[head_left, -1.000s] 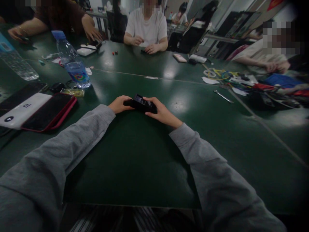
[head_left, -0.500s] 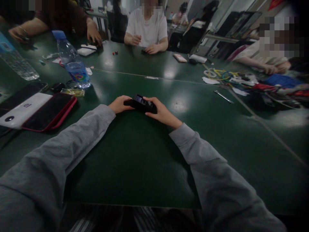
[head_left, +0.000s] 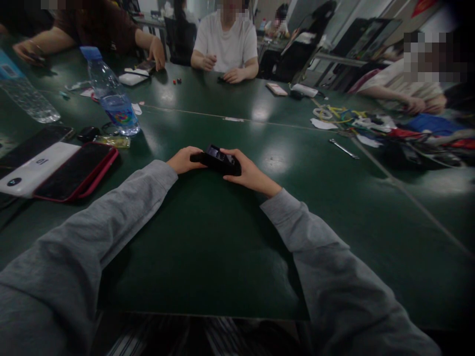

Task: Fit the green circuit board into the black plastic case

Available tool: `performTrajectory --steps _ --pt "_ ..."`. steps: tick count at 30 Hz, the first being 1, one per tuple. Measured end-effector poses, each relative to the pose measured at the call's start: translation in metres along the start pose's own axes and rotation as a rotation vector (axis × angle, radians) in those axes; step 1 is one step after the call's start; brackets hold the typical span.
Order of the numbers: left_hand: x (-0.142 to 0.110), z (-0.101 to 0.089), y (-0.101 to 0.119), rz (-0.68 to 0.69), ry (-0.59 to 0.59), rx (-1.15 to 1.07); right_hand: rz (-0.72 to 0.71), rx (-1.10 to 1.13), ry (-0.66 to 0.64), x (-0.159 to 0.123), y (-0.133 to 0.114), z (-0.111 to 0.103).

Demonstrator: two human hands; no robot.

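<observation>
A small black box-like device (head_left: 214,161) with a raised edge and hollow-looking top is held between both hands, low over the green table (head_left: 200,237). My left hand (head_left: 186,160) grips its left end, thumb along the near side. My right hand (head_left: 248,170) is wrapped round the right end, with the thumb on the near lower edge and fingers over the far side. The device tilts down to the right. Its exact kind is too dark to make out, and its underside is hidden.
Left of my arm lie phones, one in a red case (head_left: 77,170). Behind them stand a blue-capped water bottle (head_left: 115,104) and another bottle (head_left: 31,94). A wrench (head_left: 344,148) and a heap of cables (head_left: 371,121) lie right. Several people sit around the table.
My hands and the black device stay almost still. Across the table at the left, a person's hand has shifted right beside a dark object there.
</observation>
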State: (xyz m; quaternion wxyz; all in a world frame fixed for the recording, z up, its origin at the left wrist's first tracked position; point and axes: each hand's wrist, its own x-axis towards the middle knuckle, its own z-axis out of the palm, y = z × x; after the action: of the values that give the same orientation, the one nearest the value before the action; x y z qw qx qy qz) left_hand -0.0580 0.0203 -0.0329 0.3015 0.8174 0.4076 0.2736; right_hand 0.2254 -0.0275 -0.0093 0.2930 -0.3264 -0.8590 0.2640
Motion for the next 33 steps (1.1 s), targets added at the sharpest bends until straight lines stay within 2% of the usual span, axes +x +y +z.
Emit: performTrajectory --steps 10,17,26,33 --pt "0.0011 0.0014 -0.0004 -0.005 0.010 0.025 0.017 0.000 0.122 0.0010 -0.0068 0.0078" --pt "0.0009 0.0032 -0.0059 -0.023 0.040 0.019 0.036 0.049 0.133 0.0032 -0.0069 0.0043" --pt "0.0004 0.0020 -0.0014 -0.019 0.036 0.045 0.032 0.064 0.140 0.0026 -0.0061 0.0035" --pt "0.0001 0.0030 -0.0034 -0.037 0.029 -0.011 0.087 0.156 0.187 0.0045 -0.0024 -0.0005"
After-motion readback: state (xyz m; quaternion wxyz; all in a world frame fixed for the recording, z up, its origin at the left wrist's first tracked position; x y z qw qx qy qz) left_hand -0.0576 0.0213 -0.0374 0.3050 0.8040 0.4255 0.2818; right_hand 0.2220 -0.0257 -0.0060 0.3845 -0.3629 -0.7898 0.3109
